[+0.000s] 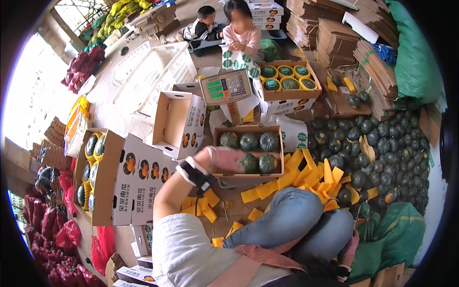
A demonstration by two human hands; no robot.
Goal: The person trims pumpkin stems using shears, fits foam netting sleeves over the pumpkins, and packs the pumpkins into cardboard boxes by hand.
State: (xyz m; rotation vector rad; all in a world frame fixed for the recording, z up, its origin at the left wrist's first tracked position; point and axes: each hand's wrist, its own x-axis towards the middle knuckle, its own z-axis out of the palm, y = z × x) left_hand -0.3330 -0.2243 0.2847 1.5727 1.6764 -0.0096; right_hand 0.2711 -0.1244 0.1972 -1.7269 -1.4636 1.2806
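My left hand (228, 159), in a pinkish glove and smeared by motion, is over the left front of an open cardboard box (248, 128). Several dark green squashes (249, 142) sit inside it; the hand covers the front-left spot, and I cannot tell whether it touches a squash. A black strap (197, 173) circles that wrist. My right hand (352, 246) is low beside my right knee, partly hidden by the leg, its fingers not clear. Yellow foam net sleeves (306, 177) lie heaped between the box and my knees.
A digital scale display (225, 87) stands behind the box. Another box (289, 94) holds netted, labelled squashes. An open carton (174, 122) and a tall printed carton (143, 177) stand left. A large squash pile (382, 143) spreads right. Two children (241, 36) sit at the back.
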